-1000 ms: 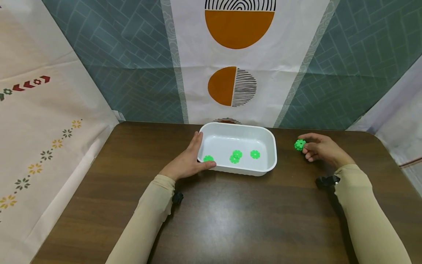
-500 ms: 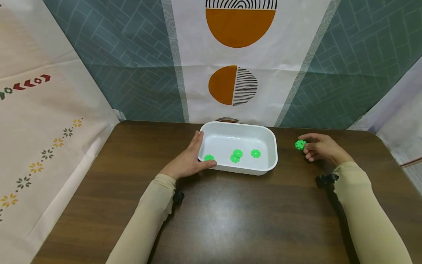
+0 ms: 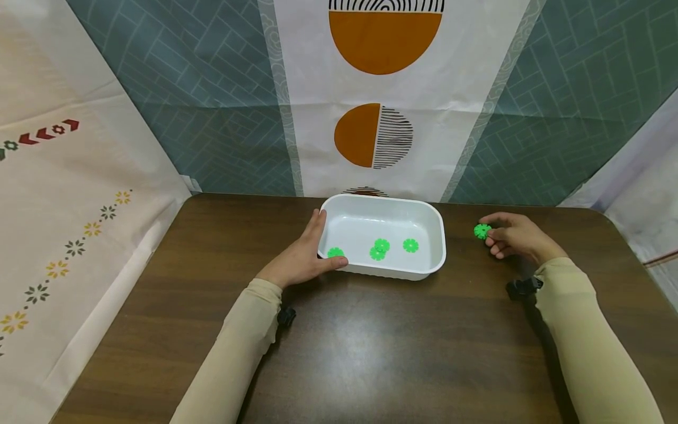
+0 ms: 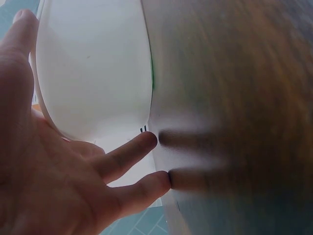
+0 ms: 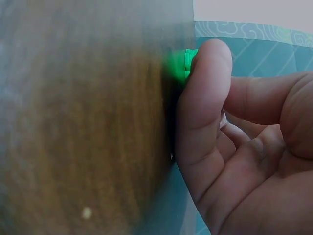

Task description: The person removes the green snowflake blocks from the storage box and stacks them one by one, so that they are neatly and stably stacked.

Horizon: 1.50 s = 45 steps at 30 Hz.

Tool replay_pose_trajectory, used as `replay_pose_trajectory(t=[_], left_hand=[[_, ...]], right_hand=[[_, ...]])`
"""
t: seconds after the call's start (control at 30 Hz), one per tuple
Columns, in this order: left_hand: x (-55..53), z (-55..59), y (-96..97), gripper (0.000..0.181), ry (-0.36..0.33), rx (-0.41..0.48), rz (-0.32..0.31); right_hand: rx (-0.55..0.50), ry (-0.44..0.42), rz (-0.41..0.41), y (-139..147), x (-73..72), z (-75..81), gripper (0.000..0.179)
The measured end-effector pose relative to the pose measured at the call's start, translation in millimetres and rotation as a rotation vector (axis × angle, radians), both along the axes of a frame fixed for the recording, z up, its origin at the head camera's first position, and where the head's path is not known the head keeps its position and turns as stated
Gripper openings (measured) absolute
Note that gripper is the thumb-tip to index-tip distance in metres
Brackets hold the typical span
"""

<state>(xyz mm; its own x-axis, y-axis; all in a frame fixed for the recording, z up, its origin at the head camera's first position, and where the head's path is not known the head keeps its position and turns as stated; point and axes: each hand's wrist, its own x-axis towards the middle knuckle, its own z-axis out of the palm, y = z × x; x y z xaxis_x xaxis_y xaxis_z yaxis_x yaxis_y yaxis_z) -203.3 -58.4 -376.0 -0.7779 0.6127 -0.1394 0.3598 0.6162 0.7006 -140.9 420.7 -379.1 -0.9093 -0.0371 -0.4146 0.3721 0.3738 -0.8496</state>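
My left hand rests at the near left corner of a white plastic tray, thumb over the front rim and fingers spread along the left side. In the left wrist view, the outstretched fingers reach down beside the tray wall, tips close to the tabletop. Several green notched plastic discs lie on the tray floor, two of them overlapping. To the right of the tray, my right hand pinches a green notched disc between thumb and fingers, low over the table. The right wrist view shows only its edge, mostly behind a fingertip.
A dark brown wooden table spreads under both arms. The tray stands near its back edge, in front of a hanging patterned cloth. A light embroidered cloth hangs at the left, and a pale one at the right.
The green disc in my right hand has tilted slightly between thumb and fingers. Both hands and the tray stay in place; the head view has shifted a little.
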Motion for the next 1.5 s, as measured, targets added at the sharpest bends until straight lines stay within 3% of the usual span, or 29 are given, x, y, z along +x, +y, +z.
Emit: replay_pose_trajectory(t=[1.23,1.5], left_hand=[[-0.5,-0.1,0.7,0.123,-0.004,-0.024,0.013],[-0.5,0.0,1.4,0.133,-0.004,-0.004,0.003]], right_hand=[[0.077,-0.017,-0.014,-2,0.0,3.1,0.052],[0.107,0.035,-0.049,-8,1.1,19.6,0.054]])
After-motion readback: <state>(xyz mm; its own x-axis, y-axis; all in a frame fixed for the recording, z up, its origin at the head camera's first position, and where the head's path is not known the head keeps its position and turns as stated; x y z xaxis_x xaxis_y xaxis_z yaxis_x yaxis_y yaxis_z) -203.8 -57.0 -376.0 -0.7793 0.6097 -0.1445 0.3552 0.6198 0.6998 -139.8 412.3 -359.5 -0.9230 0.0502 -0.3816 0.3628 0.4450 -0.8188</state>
